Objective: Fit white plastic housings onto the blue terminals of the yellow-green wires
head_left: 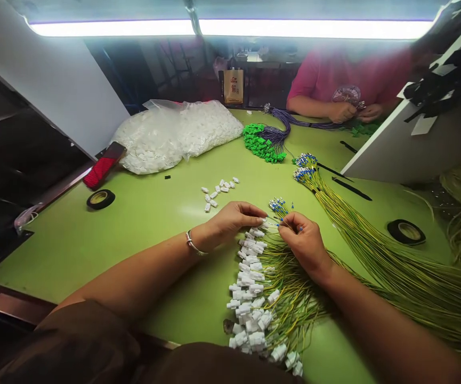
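My left hand (234, 220), with a bracelet at the wrist, pinches a small white plastic connector (265, 223), mostly covered by the fingertips. My right hand (305, 242) is closed on a thin wire (278, 224) with a blue terminal, its tip close to the connector. Whether the tip is inside it, I cannot tell. Below both hands lies a long row of white connectors (250, 277) on yellow-green wires (294, 277). Just behind my right fingers, several blue-tipped wire ends (278, 206) stick out. Loose white connectors (224, 186) are scattered beyond my left hand.
A bag of white parts (174, 136) lies at the back left, near a red-and-black phone (104, 165) and black tape (100, 199). Yellow-green wire bundles (358, 234), another tape roll (406, 232) and green connectors (264, 143) lie rightward and back. A co-worker (346, 85) sits opposite.
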The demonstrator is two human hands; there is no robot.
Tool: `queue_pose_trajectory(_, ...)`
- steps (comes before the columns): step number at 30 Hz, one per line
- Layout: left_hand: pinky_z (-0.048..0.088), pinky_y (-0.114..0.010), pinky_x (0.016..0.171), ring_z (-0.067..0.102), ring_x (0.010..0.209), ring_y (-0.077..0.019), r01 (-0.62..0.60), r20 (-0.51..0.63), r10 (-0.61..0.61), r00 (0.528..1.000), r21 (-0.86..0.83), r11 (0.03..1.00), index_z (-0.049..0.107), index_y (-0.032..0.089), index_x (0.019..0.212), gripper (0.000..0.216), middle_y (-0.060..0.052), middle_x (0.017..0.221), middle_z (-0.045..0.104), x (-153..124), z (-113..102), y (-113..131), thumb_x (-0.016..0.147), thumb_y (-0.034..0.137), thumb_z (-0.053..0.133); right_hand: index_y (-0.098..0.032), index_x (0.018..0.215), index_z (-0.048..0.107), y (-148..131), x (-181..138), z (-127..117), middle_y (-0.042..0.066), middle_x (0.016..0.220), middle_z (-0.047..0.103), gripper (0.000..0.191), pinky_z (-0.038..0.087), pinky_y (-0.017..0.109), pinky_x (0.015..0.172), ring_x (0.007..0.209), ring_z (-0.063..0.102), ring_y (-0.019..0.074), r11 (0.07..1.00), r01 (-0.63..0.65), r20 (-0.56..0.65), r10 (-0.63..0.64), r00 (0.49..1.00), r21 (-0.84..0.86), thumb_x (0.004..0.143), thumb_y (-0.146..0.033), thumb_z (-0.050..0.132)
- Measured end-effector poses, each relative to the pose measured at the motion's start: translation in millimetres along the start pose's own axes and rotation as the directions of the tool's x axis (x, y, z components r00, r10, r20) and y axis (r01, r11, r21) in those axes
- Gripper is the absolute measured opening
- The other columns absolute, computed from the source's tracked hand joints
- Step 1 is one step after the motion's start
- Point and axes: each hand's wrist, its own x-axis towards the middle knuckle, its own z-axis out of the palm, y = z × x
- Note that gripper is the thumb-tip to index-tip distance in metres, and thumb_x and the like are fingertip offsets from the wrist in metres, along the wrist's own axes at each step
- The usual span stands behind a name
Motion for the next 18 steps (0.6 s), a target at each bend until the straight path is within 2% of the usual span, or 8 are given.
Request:
queue_pose_trajectory(2,0.045,-0.024,0.065,0.059,0.062,-0.0087,0.004,0.017,-0.002,1.000,-0.087,0.996,0.070,0.011,0.087,0.034,-0.005,0.075,0.067,-3.1,2.5,-1.7,0.056,0.020,0.082,-0.017,0.059,0.051,-0.6,-1.1,1.3,-0.007,0.049,0.037,0.008,0.027,0.022,0.047,0.047,0.030,0.0073,1.000,0.010,-0.009,-0.010,1.000,-0.021,0.064,-0.021,0.055)
queue_pose_trajectory(5,0.045,-0.025,0.067,0.060,0.065,-0.0094,-0.012,0.042,0.018,0.999,-0.128,0.992,0.069,0.012,0.089,0.036,-0.005,0.080,0.067,-5.1,2.2,-2.9,0.057,0.021,0.082,-0.017,0.058,0.051,-2.4,-2.3,2.6,-0.007,0.049,0.037,0.009,0.027,0.022,0.046,0.046,0.030,0.0068,0.999,0.026,-0.020,-0.027,0.999,-0.044,0.064,-0.021,0.055)
queue_pose_trajectory(11,0.044,-0.024,0.068,0.059,0.066,-0.0088,-0.063,0.053,0.067,0.996,-0.069,0.996,0.069,0.011,0.090,0.035,-0.005,0.084,0.067,-2.5,-0.4,-4.8,0.058,0.020,0.081,-0.017,0.059,0.053,-1.9,-2.5,2.5,-0.007,0.049,0.040,0.008,0.029,0.021,0.046,0.046,0.033,0.0072,0.997,0.033,-0.047,-0.036,0.998,-0.076,0.066,-0.021,0.055)
queue_pose_trajectory(18,0.044,-0.023,0.063,0.058,0.062,-0.0086,-0.074,0.052,0.076,0.996,-0.047,0.996,0.068,0.010,0.086,0.034,-0.004,0.073,0.066,-1.1,-0.6,-7.5,0.058,0.023,0.081,-0.018,0.059,0.052,3.5,-4.3,3.4,-0.006,0.051,0.044,0.009,0.033,0.021,0.049,0.048,0.036,0.0075,0.979,0.125,-0.022,-0.130,0.991,-0.162,0.068,-0.018,0.054)
